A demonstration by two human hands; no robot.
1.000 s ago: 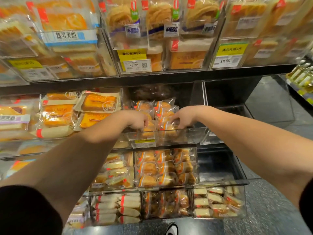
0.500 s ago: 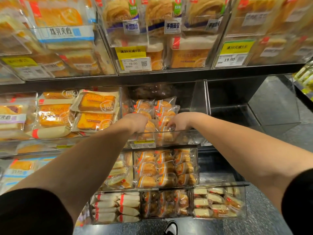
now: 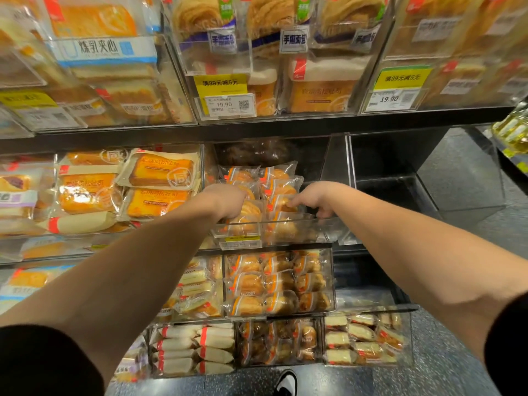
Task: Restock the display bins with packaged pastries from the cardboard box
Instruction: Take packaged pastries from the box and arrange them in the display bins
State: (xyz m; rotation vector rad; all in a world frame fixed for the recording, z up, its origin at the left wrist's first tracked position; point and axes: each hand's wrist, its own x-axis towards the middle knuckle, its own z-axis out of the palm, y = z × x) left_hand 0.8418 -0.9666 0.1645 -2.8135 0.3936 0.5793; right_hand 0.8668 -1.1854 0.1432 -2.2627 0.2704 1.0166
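Both hands were down in the middle bin (image 3: 285,227), a clear acrylic tray on the second shelf holding small wrapped pastries (image 3: 281,190) with orange bands. The left hand (image 3: 225,201) lay knuckles-up over the left column of packs, its fingers bent down among them and hidden from the camera; whether it pinched a pack or only pressed on the pile I could not tell. The right hand (image 3: 313,198) sat just beside it at the right column, fingers curled downward, the index touching a pack near the front wall; its hold could not be made out either. No cardboard box showed in the view.

By the look of them, the packs would be light and soft, each pastry sealed in thin, glossy film that slides easily against its neighbours. A squeeze on the middle would likely crush the pastry, so the safer hold seemed to be across the short sides, or by the crimped end seam, with light pressure. Stacked loosely on edge, they would probably tip or slip forward if nudged, so straightening them called for flat fingers rather than a grab.

To the right stood an empty bin (image 3: 400,192), and below, fuller bins (image 3: 278,281) of similar packs. A shoe (image 3: 287,381) showed on the floor.
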